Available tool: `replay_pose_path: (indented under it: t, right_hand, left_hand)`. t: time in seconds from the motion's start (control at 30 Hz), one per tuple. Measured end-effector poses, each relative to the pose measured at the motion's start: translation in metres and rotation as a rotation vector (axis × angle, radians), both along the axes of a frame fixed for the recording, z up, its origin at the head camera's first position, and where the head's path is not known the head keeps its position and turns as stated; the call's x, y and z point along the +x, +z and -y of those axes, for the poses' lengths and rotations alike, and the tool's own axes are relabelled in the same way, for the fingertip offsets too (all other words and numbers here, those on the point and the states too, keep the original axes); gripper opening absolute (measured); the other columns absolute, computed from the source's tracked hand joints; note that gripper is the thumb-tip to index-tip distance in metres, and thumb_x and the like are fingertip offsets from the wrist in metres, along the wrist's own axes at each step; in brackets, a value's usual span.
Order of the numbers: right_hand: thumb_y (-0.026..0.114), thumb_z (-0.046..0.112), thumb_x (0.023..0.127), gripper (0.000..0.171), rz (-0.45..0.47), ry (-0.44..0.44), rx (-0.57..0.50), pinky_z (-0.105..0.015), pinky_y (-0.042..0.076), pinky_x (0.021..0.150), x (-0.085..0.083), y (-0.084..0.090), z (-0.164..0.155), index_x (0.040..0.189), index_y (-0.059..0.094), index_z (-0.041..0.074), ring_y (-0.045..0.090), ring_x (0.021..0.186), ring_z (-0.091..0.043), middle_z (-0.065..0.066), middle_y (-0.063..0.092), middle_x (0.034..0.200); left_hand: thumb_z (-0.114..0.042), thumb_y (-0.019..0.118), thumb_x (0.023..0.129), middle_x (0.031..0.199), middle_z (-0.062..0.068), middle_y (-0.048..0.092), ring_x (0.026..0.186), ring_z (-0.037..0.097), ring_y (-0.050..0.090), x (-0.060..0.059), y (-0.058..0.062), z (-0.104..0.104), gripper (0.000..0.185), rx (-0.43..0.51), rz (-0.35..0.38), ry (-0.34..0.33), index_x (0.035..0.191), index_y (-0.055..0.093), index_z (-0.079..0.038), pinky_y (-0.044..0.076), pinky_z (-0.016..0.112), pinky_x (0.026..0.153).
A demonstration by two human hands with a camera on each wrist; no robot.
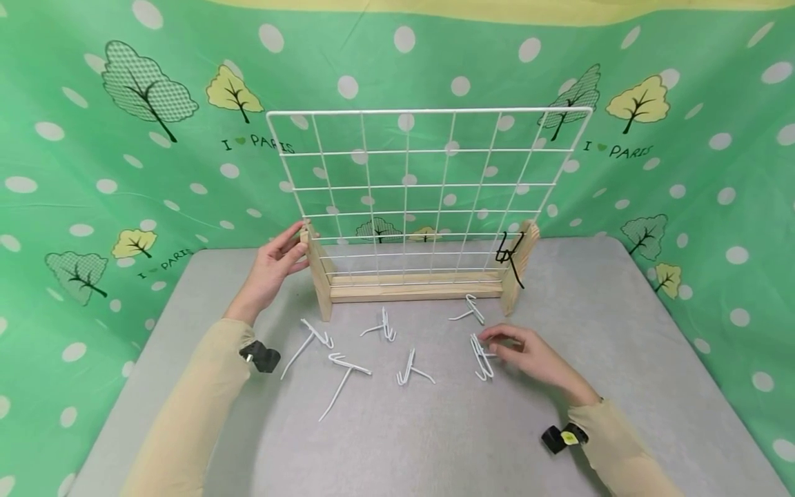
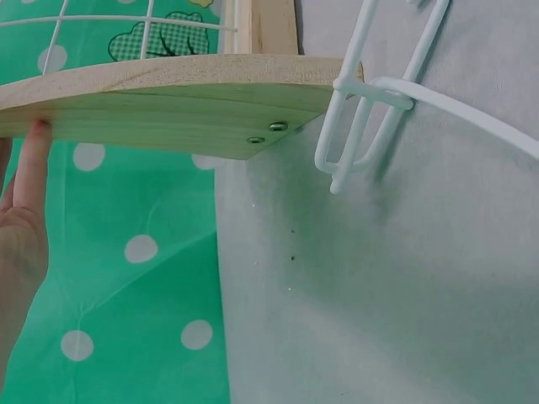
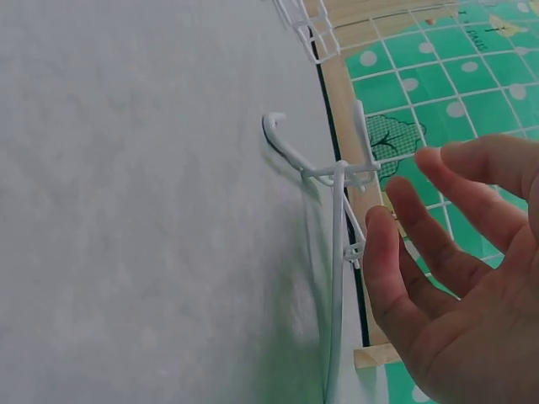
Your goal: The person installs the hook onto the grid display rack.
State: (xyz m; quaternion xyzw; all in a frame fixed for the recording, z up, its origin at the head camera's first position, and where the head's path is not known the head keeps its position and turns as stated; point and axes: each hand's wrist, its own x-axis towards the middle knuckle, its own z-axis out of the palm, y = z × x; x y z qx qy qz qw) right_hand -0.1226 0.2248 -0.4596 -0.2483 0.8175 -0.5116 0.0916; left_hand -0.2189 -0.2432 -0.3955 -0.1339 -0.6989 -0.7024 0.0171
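Note:
A white wire grid (image 1: 428, 110) stands upright in a wooden stand (image 1: 416, 295). With thumb and fingers, my left hand (image 1: 267, 269) grips the upper edge of the stand's left side panel (image 1: 319, 279). In the left wrist view a fingertip presses on that panel's outer face (image 2: 185, 114). My right hand (image 1: 531, 353) is at a white wire hook (image 1: 479, 355) lying on the table, front right of the stand. From the right wrist camera, its fingers (image 3: 383, 252) are spread and loosely bent beside the hook (image 3: 337, 269), with nothing held between them.
Several more white hooks lie on the grey table (image 1: 373, 449) before the stand, such as one at left (image 1: 315, 333) and one near the right panel (image 1: 475, 310). A black hook (image 1: 506, 255) hangs at the grid's lower right. Behind is a green dotted cloth (image 1: 348, 41).

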Motion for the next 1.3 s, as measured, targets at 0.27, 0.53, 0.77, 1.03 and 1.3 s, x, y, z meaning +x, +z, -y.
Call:
replay_pose_path:
  t: [0.27,0.53,0.77,1.03,1.3]
  right_hand:
    - [0.058,-0.002,0.094,0.025,-0.004,0.089,-0.009,-0.026,0.049,0.092,-0.005,-0.005,-0.001,0.119,0.063,-0.002,0.055,0.113,-0.025,-0.017,0.061,0.122]
    - [0.051,-0.013,0.092,0.031,-0.006,0.219,-0.049,-0.022,0.042,0.1,-0.008,-0.012,-0.002,0.121,0.059,-0.008,0.052,0.12,-0.019,-0.024,0.055,0.128]
    - [0.059,-0.01,0.09,0.031,0.066,0.195,-0.034,-0.028,0.053,0.088,-0.007,-0.016,0.0,0.121,0.057,-0.008,0.059,0.105,-0.03,-0.023,0.057,0.12]
    - [0.068,-0.003,0.086,0.028,0.067,0.062,0.022,-0.023,0.052,0.077,-0.005,-0.017,0.007,0.114,0.063,-0.004,0.058,0.093,-0.021,-0.017,0.063,0.111]
    - [0.073,0.002,0.085,0.024,0.013,0.002,0.031,-0.023,0.05,0.067,-0.003,-0.014,0.016,0.107,0.067,0.0,0.057,0.079,-0.012,-0.014,0.066,0.104]
  left_hand:
    - [-0.015,0.054,0.1,0.145,0.032,0.034,0.11,0.007,0.057,0.0,-0.002,-0.001,0.051,0.001,-0.001,-0.002,0.148,0.038,-0.006,0.054,0.026,0.086]
    - [-0.014,0.053,0.1,0.144,0.033,0.034,0.109,0.007,0.058,0.0,-0.002,-0.001,0.051,0.002,-0.004,-0.004,0.148,0.038,-0.006,0.054,0.025,0.086]
    - [-0.015,0.053,0.1,0.146,0.031,0.033,0.11,0.007,0.057,0.001,-0.001,-0.001,0.052,-0.014,0.002,0.001,0.148,0.037,-0.005,0.054,0.025,0.086]
    - [-0.016,0.053,0.1,0.146,0.03,0.034,0.111,0.008,0.057,-0.002,-0.002,0.0,0.052,-0.018,0.006,0.004,0.149,0.037,-0.006,0.053,0.025,0.087]
    - [-0.015,0.053,0.1,0.145,0.031,0.034,0.11,0.008,0.057,-0.002,-0.001,0.0,0.051,-0.007,0.007,0.009,0.149,0.037,-0.007,0.053,0.025,0.087]
